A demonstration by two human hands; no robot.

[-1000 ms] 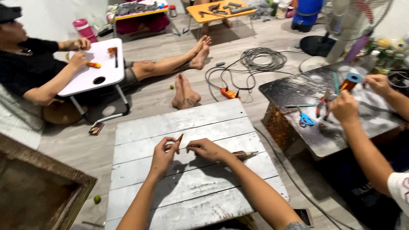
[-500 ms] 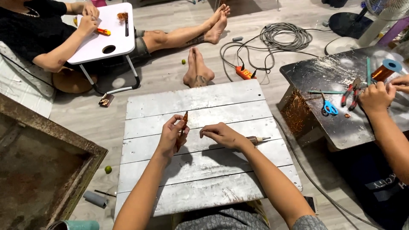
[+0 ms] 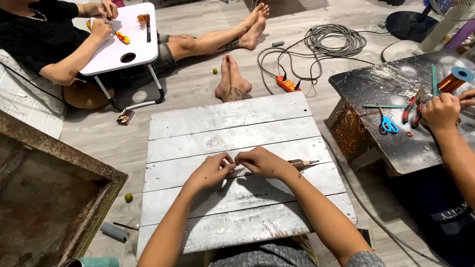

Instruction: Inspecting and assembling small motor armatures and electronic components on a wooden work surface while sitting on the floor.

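A small item, too tiny to identify, is pinched between left hand and right hand over the weathered plank table. A tool lies just right.

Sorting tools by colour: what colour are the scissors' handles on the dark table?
Blue: the scissors lie on the dark table, clearest in the head view.

Both forearms come up from the bottom edge and angle in toward each other. Left hand and right hand meet in the middle, knuckles up, fingers curled, fingertips pinched together and touching. Can't tell what's in the pinch, it's too small.
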